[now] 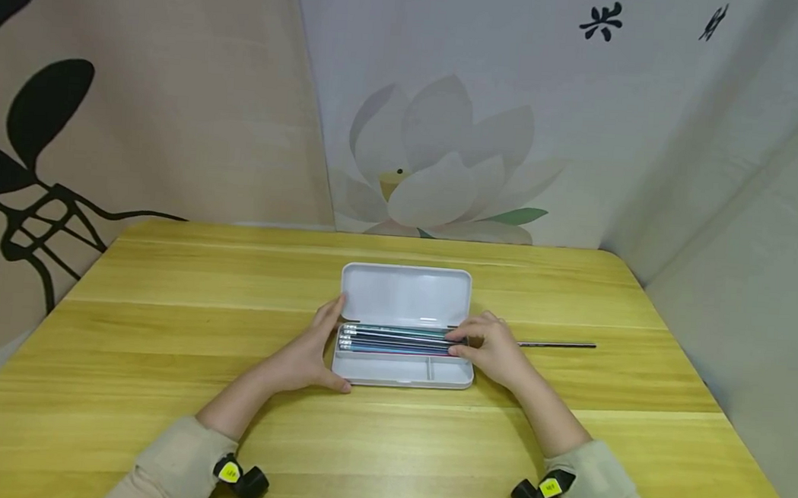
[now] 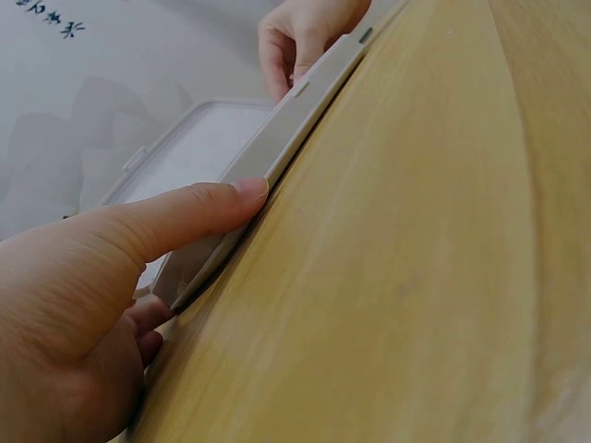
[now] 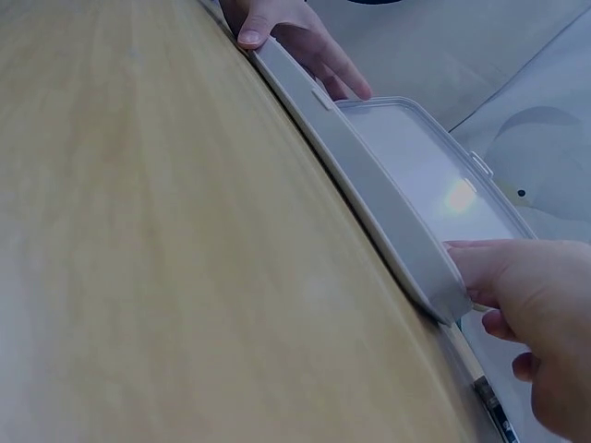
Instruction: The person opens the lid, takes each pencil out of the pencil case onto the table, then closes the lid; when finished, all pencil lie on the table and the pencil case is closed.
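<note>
A white pencil case [image 1: 382, 368] lies on the table with its lid [image 1: 406, 295] tipped back. Several pencils [image 1: 393, 339] lie side by side in its rear compartment, their eraser ends to the left. My left hand [image 1: 303, 354] holds the case's left end, the thumb along the front wall and the fingers round the side. At the other end, my right hand [image 1: 492, 350] reaches over the rim and holds the pencils between thumb and fingers. Its fingertips are hidden behind the case wall in the right wrist view, where the hand [image 3: 545, 314] is close up.
A single dark pencil [image 1: 558, 344] lies on the wooden table [image 1: 386, 454] to the right of the case. The case's front tray has a small divider [image 1: 430, 369]. Behind the table hangs a curtain [image 1: 452, 54] with a lotus print.
</note>
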A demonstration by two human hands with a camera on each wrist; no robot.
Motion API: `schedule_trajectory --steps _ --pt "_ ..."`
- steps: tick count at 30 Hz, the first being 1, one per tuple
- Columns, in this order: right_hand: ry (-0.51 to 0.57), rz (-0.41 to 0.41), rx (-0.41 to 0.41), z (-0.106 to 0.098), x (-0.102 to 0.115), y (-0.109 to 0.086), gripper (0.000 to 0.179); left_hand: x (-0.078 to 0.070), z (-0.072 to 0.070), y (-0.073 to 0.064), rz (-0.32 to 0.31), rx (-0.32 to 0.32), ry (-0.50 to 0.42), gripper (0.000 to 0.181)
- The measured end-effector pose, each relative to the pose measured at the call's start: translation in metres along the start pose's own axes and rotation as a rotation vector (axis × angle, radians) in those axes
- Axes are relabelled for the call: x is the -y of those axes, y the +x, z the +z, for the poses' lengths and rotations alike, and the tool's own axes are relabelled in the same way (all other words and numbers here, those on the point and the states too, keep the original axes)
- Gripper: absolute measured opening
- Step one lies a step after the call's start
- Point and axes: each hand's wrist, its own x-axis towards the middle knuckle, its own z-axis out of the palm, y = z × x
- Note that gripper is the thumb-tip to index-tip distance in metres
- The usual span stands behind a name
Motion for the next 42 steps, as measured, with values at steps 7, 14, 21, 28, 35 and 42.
schedule_trajectory --steps 7,14,21,28,35,42 --pt "-0.016 -0.014 0.003 0.0003 0.0005 -0.0006 0.013 -0.0005 0.0001 -0.0002 0.007 0.001 -0.002 0.143" --pt "-0.071 -0.067 -0.026 0.0004 0.0003 -0.0014 0.009 -0.0006 -0.0002 -0.0005 -0.001 0.004 0.003 0.143" --pt "-0.089 -0.078 -0.058 0.0010 0.0004 -0.0017 0.007 -0.0004 0.0002 -0.0006 -0.003 0.004 0.003 0.143" --pt "-0.120 -0.089 -0.078 0.0006 0.0010 -0.0018 0.006 -0.0002 0.0002 -0.0003 -0.011 0.006 0.003 0.143" --pt "-0.135 -0.108 -0.089 -0.0013 -0.0010 -0.0026 0.009 -0.0016 0.0000 0.0002 -0.007 0.004 0.001 0.143" --pt "-0.128 -0.153 -0.117 -0.0086 -0.0038 -0.0069 0.010 -0.0023 0.0001 -0.0010 -0.014 0.002 0.004 0.143"
